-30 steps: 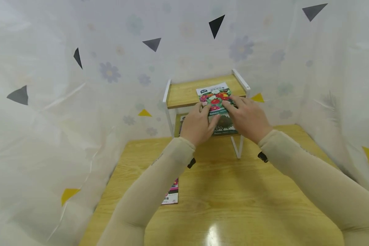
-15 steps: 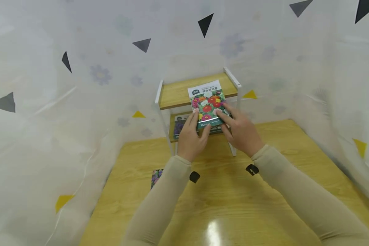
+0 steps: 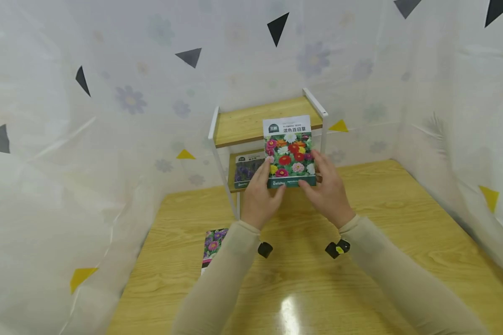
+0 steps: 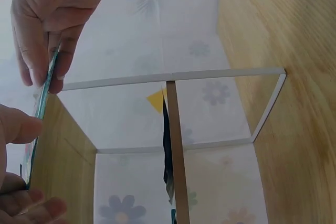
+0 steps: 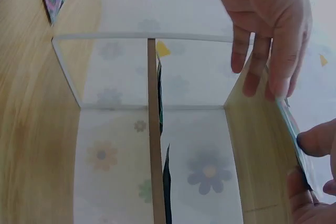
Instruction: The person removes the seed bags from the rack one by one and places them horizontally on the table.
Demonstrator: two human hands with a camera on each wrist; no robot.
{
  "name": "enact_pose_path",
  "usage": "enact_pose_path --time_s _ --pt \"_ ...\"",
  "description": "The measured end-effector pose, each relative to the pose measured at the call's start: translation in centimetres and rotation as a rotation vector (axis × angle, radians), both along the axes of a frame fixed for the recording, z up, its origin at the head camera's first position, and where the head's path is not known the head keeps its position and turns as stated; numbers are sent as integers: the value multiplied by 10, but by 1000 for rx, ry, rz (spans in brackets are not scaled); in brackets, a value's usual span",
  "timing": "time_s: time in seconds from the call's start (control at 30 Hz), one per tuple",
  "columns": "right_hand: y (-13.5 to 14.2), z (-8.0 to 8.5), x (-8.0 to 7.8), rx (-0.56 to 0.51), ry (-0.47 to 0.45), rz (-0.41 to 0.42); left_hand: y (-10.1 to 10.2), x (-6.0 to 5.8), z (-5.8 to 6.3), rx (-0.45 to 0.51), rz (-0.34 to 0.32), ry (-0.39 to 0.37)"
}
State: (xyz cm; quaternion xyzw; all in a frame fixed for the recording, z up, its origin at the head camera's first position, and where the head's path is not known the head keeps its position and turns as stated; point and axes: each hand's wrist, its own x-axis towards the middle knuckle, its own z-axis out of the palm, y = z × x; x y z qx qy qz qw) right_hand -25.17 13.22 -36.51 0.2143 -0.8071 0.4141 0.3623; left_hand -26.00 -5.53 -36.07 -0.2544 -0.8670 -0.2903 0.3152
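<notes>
A flower seed packet (image 3: 289, 156) with red, pink and white blooms is raised in front of the small shelf, its printed face toward the head camera. My left hand (image 3: 260, 197) pinches its lower left side, thumb in front. At the lower right, my right hand (image 3: 331, 193) pinches it the same way. Both wrist views show the packet nearly edge-on, with fingers behind it. A purple-flowered packet (image 3: 248, 171) lies on the lower shelf board, partly covered by my left hand. Another dark packet (image 5: 167, 192) shows edge-on there in the right wrist view.
The two-tier shelf has white metal ends and a wooden upper board (image 3: 251, 123). It stands at the back of the wooden table (image 3: 302, 279). Another flower packet (image 3: 213, 244) lies at the left, partly under my left sleeve. White patterned sheeting (image 3: 151, 139) surrounds the table.
Both hands have drawn the red-flowered packet back from the upper board toward me and tipped it more upright. The packet on the table has come partly out from behind the left sleeve.
</notes>
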Motion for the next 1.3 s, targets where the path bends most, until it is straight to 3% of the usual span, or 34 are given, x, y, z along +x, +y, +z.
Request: enact_pose_path --time_s 0.13,0.3,0.6,0.83,1.03,1.3 --pt "-1 -4 5 -41 -57 25 0 6 -8 40 -1 -15" --pt "-2 -12 7 -7 -71 81 -2 18 -19 104 -1 -28" --pt "0 -34 17 175 -207 177 -14 42 -42 106 46 -128" --pt "0 -54 30 305 -256 242 -26 59 -51 124 43 -216" --pt "-4 -66 40 347 -310 305 -34 63 -59 130 53 -302" --pt "-16 -88 48 393 -443 347 -48 68 -81 87 151 -389"
